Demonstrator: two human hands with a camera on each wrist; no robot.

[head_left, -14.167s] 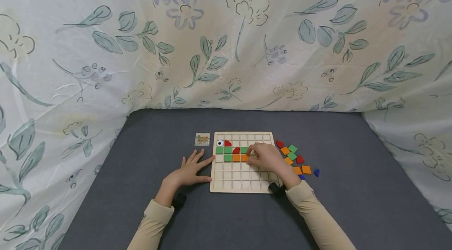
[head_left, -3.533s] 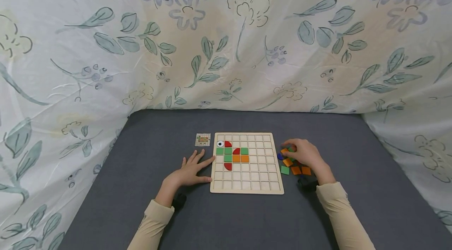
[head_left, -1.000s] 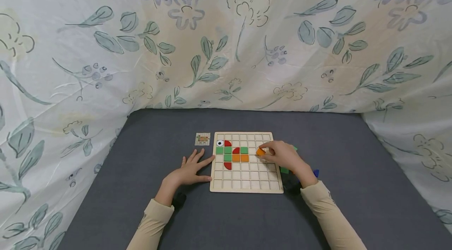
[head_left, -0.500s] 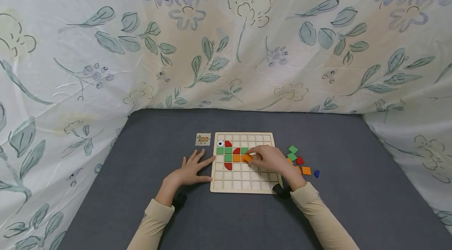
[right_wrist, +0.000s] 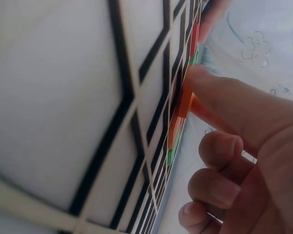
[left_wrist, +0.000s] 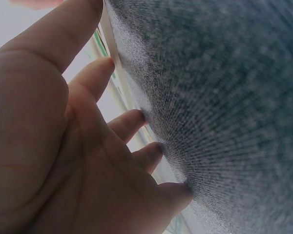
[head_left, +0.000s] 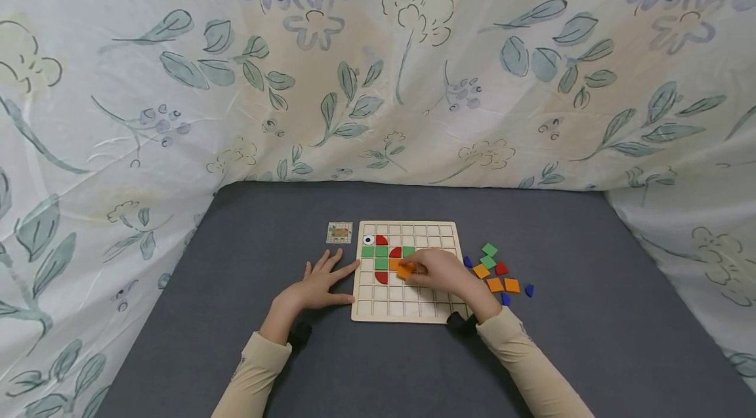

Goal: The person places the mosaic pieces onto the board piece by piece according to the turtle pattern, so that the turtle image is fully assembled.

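My right hand (head_left: 441, 270) pinches an orange square tile (head_left: 405, 271) between thumb and forefinger, low over the middle of the wooden grid board (head_left: 413, 312). In the right wrist view the orange tile (right_wrist: 185, 100) is tilted at the grid, its other fingers curled back. Spread flat on the cloth, my left hand (head_left: 315, 285) has its thumb and forefinger at the board's left edge. Set in the cells are an eye tile (head_left: 369, 240), red quarter-round tiles (head_left: 381, 278), green squares (head_left: 368, 251) and orange squares, one partly hidden by the held tile.
Right of the board lies a loose group of tiles: green squares (head_left: 489, 249), orange squares (head_left: 512, 285), a red piece (head_left: 501, 268) and blue pieces (head_left: 529, 290). A small picture card (head_left: 339, 233) lies beyond my left hand. A floral curtain (head_left: 378, 77) hangs behind the dark grey table (head_left: 378, 372).
A red quarter-round tile was added to the board's lower left. My right hand then fetched an orange tile from the group and carried it left over the board. The left hand stays put.
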